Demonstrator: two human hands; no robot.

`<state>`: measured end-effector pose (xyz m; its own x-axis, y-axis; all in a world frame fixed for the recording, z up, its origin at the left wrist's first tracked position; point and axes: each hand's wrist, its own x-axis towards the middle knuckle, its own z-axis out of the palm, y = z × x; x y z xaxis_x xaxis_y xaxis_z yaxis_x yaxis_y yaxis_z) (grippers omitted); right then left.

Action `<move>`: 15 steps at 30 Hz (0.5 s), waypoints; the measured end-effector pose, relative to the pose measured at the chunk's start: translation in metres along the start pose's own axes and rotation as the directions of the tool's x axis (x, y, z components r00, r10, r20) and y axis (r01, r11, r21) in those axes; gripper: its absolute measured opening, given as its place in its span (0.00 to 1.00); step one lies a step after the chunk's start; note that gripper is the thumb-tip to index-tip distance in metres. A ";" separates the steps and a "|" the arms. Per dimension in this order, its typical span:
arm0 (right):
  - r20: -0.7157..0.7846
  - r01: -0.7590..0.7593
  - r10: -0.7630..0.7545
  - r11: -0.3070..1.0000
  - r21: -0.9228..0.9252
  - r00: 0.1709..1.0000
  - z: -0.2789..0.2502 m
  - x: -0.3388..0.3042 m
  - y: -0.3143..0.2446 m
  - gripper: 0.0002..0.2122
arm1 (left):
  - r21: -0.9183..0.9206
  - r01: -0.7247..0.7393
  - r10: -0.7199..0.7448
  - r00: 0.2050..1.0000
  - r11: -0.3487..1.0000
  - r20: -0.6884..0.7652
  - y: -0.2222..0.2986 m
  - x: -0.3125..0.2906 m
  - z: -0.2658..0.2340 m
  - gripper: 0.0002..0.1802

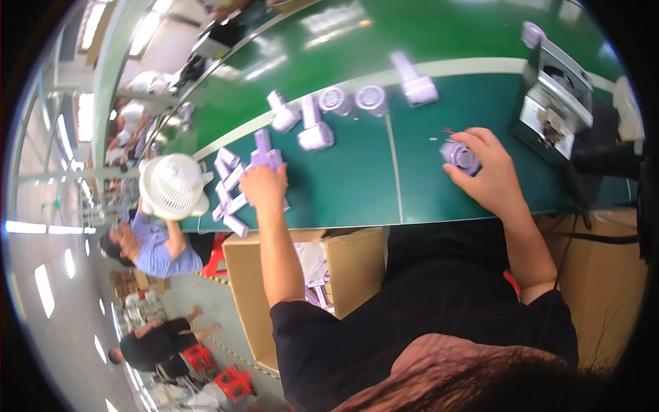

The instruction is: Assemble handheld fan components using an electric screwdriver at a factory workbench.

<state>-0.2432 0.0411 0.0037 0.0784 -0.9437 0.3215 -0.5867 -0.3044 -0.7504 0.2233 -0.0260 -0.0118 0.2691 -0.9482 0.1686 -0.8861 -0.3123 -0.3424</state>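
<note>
right hand (495, 173) has the lilac round grille housing (461, 158) pinched by the rim, thumb low and fingers over the top; slight blur there. left hand (263, 184) is down on the near edge of the lilac handle pieces (233, 177), fingers curled; can't tell if it grips one or just touches. handling guess: moulded plastic, so light, stiff, a bit slick on the curve. rim is the place to hold it; grille slots probably dislike hard thumb pressure. thin red lead (448, 130) shows around its 11 o'clock edge, likely the fragile bit, so keep fingertips off. handle pieces look light and rigid too; best taken mid-length, since crossed ones may slide. positions, 12 being away from the body: housing sits at right hand's 10, just above the green mat (343, 185) or on it, can't tell, and well apart at left hand's 3. handle pieces spread from left hand's 12 round to 8, nearest ones touching or just beside the fingers.
</note>
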 end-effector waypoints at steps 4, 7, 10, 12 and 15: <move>0.167 0.089 -0.126 0.973 0.214 0.978 -0.006 -0.007 0.019 0.25 | -0.069 -0.037 0.028 0.992 0.997 -0.124 -0.003 -0.016 -0.006 0.21; 0.183 0.076 -0.112 0.978 0.195 0.977 -0.009 -0.016 0.025 0.28 | -0.383 -0.086 -0.001 0.975 0.920 -0.220 0.010 -0.032 -0.044 0.16; 0.112 0.075 -0.105 0.966 0.246 0.988 -0.007 -0.023 0.026 0.26 | -0.794 -0.182 0.152 0.982 0.580 -0.114 0.049 -0.057 -0.093 0.15; 0.088 0.106 -0.125 0.974 0.198 0.988 0.000 -0.025 0.034 0.23 | -0.882 -0.280 0.372 0.919 0.380 -0.132 0.080 -0.073 -0.101 0.16; 0.034 0.112 -0.119 0.980 0.163 0.992 0.006 -0.027 0.033 0.16 | -0.883 -0.338 0.568 0.817 0.325 -0.104 0.125 -0.096 -0.114 0.15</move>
<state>-0.2599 0.0556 -0.0334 0.1745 -0.9048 0.3885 -0.4348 -0.4248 -0.7940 0.0441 0.0326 0.0348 -0.3225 -0.9458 0.0391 -0.7121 0.2696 0.6482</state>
